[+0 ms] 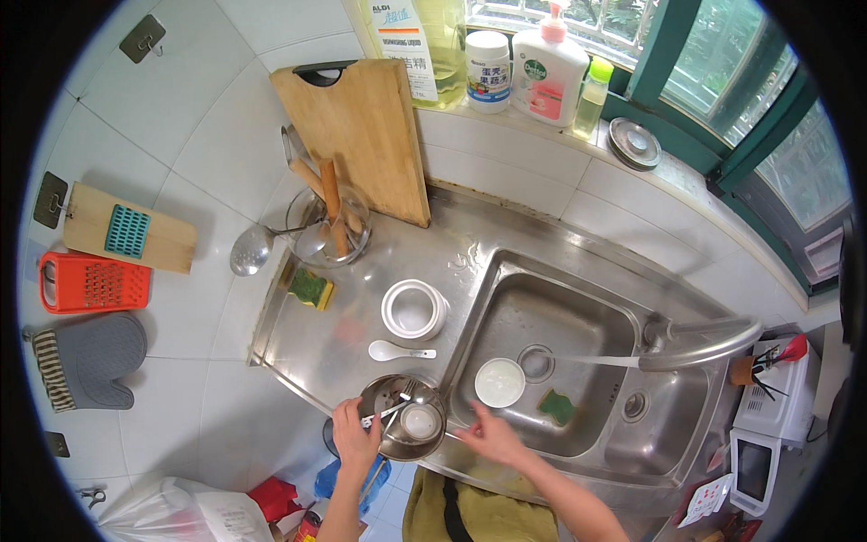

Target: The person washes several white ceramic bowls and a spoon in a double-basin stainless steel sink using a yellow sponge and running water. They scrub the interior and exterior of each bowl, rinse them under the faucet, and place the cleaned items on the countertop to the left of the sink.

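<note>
My left hand (357, 433) is over the left rim of a metal pan (439, 433), its thumb and fingers around the end of a utensil with a patterned white handle (387, 411). Beside that handle in the pan lie a fork (406, 389) and a small white dish (420, 421); which head belongs to the held handle is hard to tell. My right hand (492, 435) is empty, fingers apart, above the sink's front edge. Just beyond its fingertips a white bowl (500, 383) sits in the sink basin (562, 305). A green scouring pad (557, 406) lies right of the bowl.
Water runs from the faucet (704, 349) towards the drain. A white lidless pot (412, 310), a white spoon (401, 351) and a sponge (311, 289) are on the steel counter. A cutting board (359, 135) leans behind a glass utensil jar (328, 227). Bottles line the windowsill.
</note>
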{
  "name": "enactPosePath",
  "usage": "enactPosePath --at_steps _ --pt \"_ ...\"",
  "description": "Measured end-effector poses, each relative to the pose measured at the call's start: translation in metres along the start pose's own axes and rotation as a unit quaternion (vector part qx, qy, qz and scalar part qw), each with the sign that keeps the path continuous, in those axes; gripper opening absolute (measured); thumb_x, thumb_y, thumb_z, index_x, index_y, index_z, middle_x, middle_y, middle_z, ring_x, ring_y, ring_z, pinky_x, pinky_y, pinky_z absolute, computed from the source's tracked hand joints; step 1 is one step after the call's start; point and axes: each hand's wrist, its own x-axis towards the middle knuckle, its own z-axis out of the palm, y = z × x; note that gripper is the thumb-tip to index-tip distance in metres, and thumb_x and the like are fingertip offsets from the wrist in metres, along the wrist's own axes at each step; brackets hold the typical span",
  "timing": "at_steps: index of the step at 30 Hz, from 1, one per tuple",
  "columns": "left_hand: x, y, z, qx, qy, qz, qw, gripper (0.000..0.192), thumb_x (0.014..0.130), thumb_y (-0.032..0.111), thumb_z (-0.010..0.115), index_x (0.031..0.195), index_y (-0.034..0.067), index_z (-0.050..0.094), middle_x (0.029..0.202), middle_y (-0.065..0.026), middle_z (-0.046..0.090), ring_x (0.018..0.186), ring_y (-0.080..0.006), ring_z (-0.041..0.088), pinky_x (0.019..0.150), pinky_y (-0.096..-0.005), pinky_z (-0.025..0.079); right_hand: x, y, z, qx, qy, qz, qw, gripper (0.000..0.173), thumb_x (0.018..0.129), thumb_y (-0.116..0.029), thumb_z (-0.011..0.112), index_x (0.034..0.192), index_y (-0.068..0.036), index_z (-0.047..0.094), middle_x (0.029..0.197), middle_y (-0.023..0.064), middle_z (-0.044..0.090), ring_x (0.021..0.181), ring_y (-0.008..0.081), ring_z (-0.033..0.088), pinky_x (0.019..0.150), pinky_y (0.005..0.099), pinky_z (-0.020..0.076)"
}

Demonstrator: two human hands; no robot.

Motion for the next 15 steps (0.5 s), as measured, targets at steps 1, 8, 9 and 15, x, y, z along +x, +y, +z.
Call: enactPosePath --at_steps 1,8,9,15 --pt "-0.004 -0.001 -0.002 -0.007 0.005 -0.014 1.000 0.049 0.071 0.019 0.071 0.111 0.001 0.050 0.108 -0.0172 0.052 0.102 -0.0341 0.050 0.087 -0.0409 0.041 0.002 -0.019 0.010 -0.036 -0.012 -0.013 0.999 0.075 0.084 -0.043 0.058 0.135 0.005 0.030 0.076 0.0172 0.064 0.067 0.0313 0.063 0.065 0.0388 0.0506" --pt "-0.062 -0.028 -0.030 -0.022 -0.150 -0.198 0.968 0.069 0.058 0.040 0.082 0.106 0.000 0.051 0.094 -0.0137 0.060 0.086 -0.0267 0.059 0.075 -0.0372 0.047 0.025 -0.018 0.053 -0.073 0.077 -0.081 0.991 0.062 0.082 -0.019 0.051 0.131 0.012 0.030 0.071 0.0260 0.061 0.067 0.0426 0.060 0.067 0.0488 0.0482" --pt "-0.071 -0.035 -0.032 -0.034 -0.208 -0.222 0.952 0.071 0.056 0.041 0.084 0.104 0.000 0.052 0.088 -0.0120 0.062 0.080 -0.0246 0.061 0.072 -0.0359 0.048 0.029 -0.011 0.058 -0.065 0.090 -0.094 0.989 0.062 0.080 -0.017 0.051 0.131 0.012 0.030 0.070 0.0255 0.060 0.066 0.0423 0.060 0.066 0.0484 0.0481" --pt "-0.096 -0.065 -0.014 -0.076 -0.327 -0.210 0.918 0.051 0.055 0.031 0.083 0.088 0.004 0.055 0.067 -0.0044 0.060 0.061 -0.0167 0.059 0.059 -0.0298 0.047 0.027 -0.003 0.052 -0.029 0.115 -0.093 0.989 0.058 0.078 -0.014 0.052 0.129 0.010 0.036 0.071 0.0248 0.061 0.066 0.0412 0.060 0.066 0.0475 0.0480"
